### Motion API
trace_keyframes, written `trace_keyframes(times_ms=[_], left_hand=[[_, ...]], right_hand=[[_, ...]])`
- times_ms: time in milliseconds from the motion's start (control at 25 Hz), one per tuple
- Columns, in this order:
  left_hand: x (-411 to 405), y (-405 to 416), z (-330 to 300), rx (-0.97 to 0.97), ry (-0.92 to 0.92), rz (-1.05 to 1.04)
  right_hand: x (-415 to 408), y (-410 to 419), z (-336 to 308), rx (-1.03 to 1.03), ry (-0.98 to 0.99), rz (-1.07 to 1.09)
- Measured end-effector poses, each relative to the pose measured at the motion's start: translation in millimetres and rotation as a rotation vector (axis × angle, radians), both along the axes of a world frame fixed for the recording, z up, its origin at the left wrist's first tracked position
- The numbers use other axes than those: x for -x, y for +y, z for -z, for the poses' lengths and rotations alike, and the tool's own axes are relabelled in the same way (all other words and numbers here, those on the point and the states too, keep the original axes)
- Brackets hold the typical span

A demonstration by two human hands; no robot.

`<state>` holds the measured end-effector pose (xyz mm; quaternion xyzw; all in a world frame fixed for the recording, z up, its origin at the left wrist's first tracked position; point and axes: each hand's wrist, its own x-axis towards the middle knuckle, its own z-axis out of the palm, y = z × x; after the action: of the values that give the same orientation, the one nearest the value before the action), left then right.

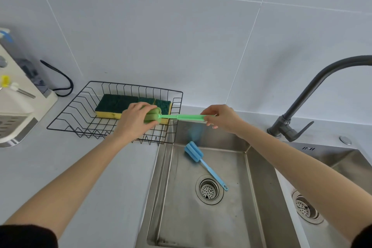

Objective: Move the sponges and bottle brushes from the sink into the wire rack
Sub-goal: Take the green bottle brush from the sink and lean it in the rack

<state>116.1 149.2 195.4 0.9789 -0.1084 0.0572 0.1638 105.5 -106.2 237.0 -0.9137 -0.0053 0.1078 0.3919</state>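
A green bottle brush point(181, 117) is held level over the right edge of the black wire rack point(80, 106). My left hand point(134, 122) is closed around its foam head, and my right hand point(221, 118) pinches the end of its handle. Inside the rack lie two yellow sponges point(118, 103) with dark green scouring tops, side by side at the back. A blue bottle brush point(201, 162) lies on the floor of the steel sink point(161, 177), its handle pointing toward the drain.
A dark faucet point(314, 94) arches over the sink's right side. A second basin point(342, 167) sits farther right. A white appliance point(18, 106) with a black cord stands on the grey counter at the left. The tiled wall is right behind the rack.
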Motion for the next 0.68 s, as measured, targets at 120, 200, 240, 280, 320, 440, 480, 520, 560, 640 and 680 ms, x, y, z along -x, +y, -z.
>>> trace_keyframes(times_ms=[120, 200, 240, 280, 320, 440, 480, 520, 560, 640, 680], left_hand=[[-15, 4, 8, 0.001, 0.088, -0.04], [-24, 3, 17, 0.016, 0.134, -0.057], [-30, 1, 22, 0.023, 0.158, -0.061], [-35, 0, 26, 0.027, 0.179, -0.063], [-41, -2, 30, 0.024, 0.195, -0.062], [-55, -8, 41, -0.032, 0.2, -0.063], [-59, -10, 46, -0.05, 0.203, -0.068], [-64, -12, 51, -0.063, 0.211, -0.07], [-67, -13, 56, -0.072, 0.218, -0.07], [-71, -16, 64, -0.084, 0.221, -0.07], [-73, -16, 67, -0.081, 0.216, -0.073]], right_hand=[[-21, 4, 7, -0.126, 0.025, 0.098], [-34, 8, 15, -0.174, 0.038, 0.146], [-41, 9, 19, -0.184, 0.041, 0.164], [-47, 9, 23, -0.184, 0.044, 0.175], [-54, 8, 28, -0.185, 0.048, 0.187], [-70, 4, 43, -0.212, 0.058, 0.241], [-75, 3, 49, -0.225, 0.062, 0.258], [-80, 2, 55, -0.234, 0.066, 0.271], [-84, 1, 61, -0.242, 0.065, 0.281], [-88, 1, 71, -0.267, 0.06, 0.291], [-89, 1, 74, -0.291, 0.057, 0.295]])
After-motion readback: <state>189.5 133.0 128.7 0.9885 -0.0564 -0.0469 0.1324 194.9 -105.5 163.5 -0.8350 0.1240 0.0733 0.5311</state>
